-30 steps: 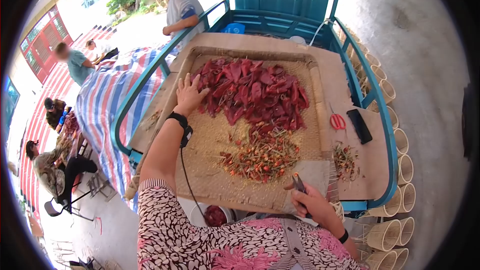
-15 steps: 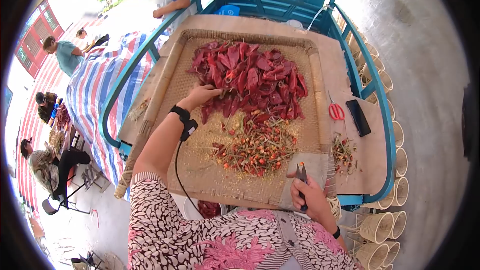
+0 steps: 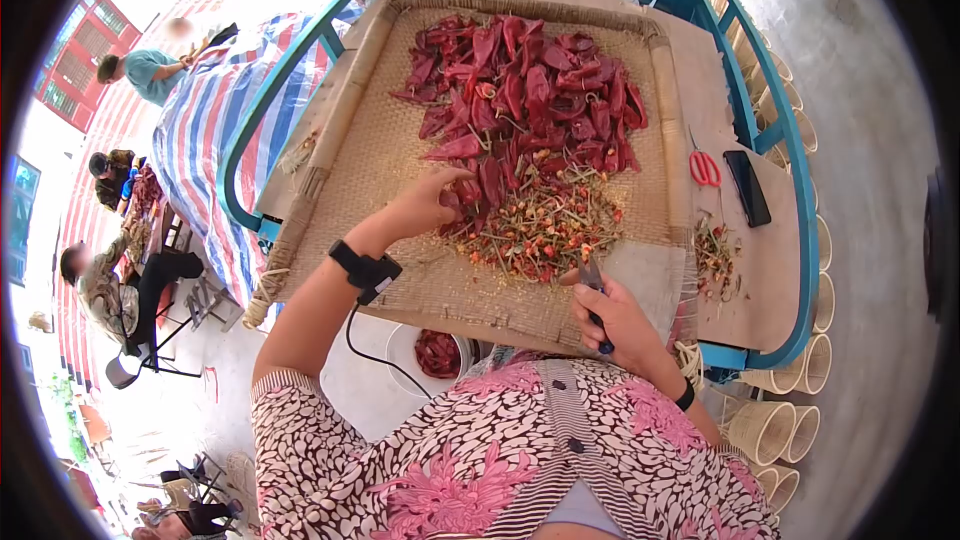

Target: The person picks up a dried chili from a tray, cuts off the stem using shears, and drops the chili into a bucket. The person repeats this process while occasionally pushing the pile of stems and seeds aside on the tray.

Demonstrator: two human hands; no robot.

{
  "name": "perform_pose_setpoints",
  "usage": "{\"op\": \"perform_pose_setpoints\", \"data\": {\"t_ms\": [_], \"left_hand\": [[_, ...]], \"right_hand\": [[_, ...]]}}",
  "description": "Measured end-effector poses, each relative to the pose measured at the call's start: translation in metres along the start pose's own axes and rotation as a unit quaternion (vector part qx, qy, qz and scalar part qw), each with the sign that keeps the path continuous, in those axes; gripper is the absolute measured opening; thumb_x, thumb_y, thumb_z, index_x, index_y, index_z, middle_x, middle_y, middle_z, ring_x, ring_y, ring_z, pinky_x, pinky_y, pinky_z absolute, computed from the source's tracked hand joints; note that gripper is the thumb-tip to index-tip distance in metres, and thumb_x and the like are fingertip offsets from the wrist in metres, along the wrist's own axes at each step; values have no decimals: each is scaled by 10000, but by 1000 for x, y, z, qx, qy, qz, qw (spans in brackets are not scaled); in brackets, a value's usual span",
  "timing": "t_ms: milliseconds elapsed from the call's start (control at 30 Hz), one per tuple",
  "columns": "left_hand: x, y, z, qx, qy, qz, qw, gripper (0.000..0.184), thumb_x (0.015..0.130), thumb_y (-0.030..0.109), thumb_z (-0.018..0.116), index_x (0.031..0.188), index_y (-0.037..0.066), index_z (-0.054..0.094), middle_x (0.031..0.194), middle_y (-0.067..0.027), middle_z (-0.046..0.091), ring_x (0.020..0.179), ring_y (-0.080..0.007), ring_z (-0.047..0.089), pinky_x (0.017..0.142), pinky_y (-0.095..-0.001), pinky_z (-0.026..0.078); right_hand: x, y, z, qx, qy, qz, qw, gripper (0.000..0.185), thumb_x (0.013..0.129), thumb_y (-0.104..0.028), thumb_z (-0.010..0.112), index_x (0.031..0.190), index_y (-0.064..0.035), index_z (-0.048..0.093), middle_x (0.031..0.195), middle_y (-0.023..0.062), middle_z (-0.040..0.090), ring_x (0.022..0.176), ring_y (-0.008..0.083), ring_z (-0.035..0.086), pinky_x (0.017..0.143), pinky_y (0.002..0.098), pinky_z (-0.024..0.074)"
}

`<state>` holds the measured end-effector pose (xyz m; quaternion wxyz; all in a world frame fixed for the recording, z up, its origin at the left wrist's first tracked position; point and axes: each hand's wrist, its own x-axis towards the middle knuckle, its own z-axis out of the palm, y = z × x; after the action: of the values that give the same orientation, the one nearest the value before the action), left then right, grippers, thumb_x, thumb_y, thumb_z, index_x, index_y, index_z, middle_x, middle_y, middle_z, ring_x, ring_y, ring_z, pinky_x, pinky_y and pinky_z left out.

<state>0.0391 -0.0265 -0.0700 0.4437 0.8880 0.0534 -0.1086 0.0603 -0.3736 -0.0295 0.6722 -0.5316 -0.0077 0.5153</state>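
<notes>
My left hand (image 3: 425, 206) is at the near left edge of a heap of dried red chili peppers (image 3: 535, 90). Its fingers are curled around a dark red chili pepper (image 3: 452, 202). Below the heap lies a loose pile of cut stem ends (image 3: 550, 225), mixed with pale seeds. My right hand (image 3: 622, 322) grips cutting pliers (image 3: 592, 285) with dark handles, jaws pointing away from me, just beside the near edge of the stem pile. All the peppers and stems rest on a woven tray (image 3: 350, 140) with a raised rim.
Red-handled scissors (image 3: 704, 168), a black phone (image 3: 747, 188) and more stem scraps (image 3: 715, 260) lie on the board right of the tray. Blue cart rails (image 3: 800, 240) run around it. A white bucket (image 3: 405, 350) with red peppers stands below. Several people are at the left.
My left hand has come nearer along the pepper heap and curled around a pepper. My right hand with the pliers has moved closer to the stem pile. The view has shifted.
</notes>
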Motion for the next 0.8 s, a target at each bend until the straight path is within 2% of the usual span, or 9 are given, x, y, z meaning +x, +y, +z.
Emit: {"op": "perform_pose_setpoints", "data": {"t_ms": [67, 167, 267, 367, 500, 567, 700, 767, 800], "left_hand": [[0, -17, 7, -116, 35, -23, 992, 601, 775, 89, 678, 1350, 140, 511, 1223, -139, 552, 1060, -277, 565, 920, -358, 470], [-4, -1, 13, -59, 80, -4, 995, 519, 790, 31, 631, 1295, 125, 559, 1050, -138, 590, 908, -282, 600, 830, -355, 499], [12, -12, 21, 147, 137, 94, 975, 499, 786, 6, 623, 1270, 119, 578, 979, -158, 553, 867, -314, 582, 787, -396, 496], [11, -5, 25, 285, 172, 75, 940, 395, 789, 24, 633, 1175, 107, 617, 962, -161, 533, 885, -347, 563, 792, -434, 478], [14, 1, 21, 403, 239, 234, 852, 334, 766, 54, 672, 1090, 80, 596, 1006, -147, 541, 915, -352, 574, 785, -429, 479], [13, 8, 20, 386, 266, 281, 838, 321, 759, 54, 685, 1061, 68, 575, 1040, -145, 545, 915, -356, 580, 777, -427, 484], [-24, 55, 24, 182, 195, 159, 951, 410, 763, 63, 710, 1135, 24, 543, 1055, -154, 594, 926, -337, 600, 788, -400, 488], [-46, 85, 28, 86, 165, 136, 973, 456, 780, 64, 714, 1196, 1, 541, 1043, -159, 625, 934, -293, 613, 809, -361, 484], [-52, 88, 35, 67, 171, 137, 973, 466, 798, 73, 711, 1221, -1, 531, 1025, -141, 632, 912, -258, 615, 796, -342, 484]], "right_hand": [[-1, 2, -1, -1, -1, -7, 1000, 242, 993, -173, 490, 1210, -66, 497, 756, -19, 460, 520, 48, 391, 460, 223, 369], [-5, 4, 0, -2, 2, -17, 1000, 244, 995, -178, 492, 1210, -63, 498, 760, -21, 463, 517, 48, 389, 458, 219, 366], [-10, 6, 2, -8, 4, -23, 1000, 251, 996, -189, 497, 1213, -62, 496, 761, -21, 464, 515, 48, 385, 458, 217, 363], [-16, 1, 5, -22, 10, -39, 999, 262, 1000, -194, 496, 1223, -57, 491, 753, -21, 463, 523, 46, 392, 463, 220, 367], [-28, -12, 13, -151, 5, -88, 985, 311, 1009, -262, 480, 1234, -47, 492, 736, -7, 478, 531, 46, 407, 465, 221, 374], [-21, -3, 6, -263, 43, -154, 951, 352, 1015, -290, 452, 1265, -44, 480, 728, -13, 463, 525, 50, 394, 465, 222, 357], [4, 10, -13, -472, 124, -341, 803, 426, 1020, -338, 414, 1301, -24, 475, 771, 24, 529, 574, 102, 479, 539, 260, 401], [2, -17, -7, -343, 110, -130, 924, 431, 1014, -323, 426, 1304, -8, 474, 839, 67, 582, 666, 165, 550, 641, 291, 444], [0, -24, -5, -267, 98, -19, 959, 433, 1011, -315, 432, 1305, 0, 474, 873, 89, 609, 711, 197, 586, 692, 307, 465]]}}
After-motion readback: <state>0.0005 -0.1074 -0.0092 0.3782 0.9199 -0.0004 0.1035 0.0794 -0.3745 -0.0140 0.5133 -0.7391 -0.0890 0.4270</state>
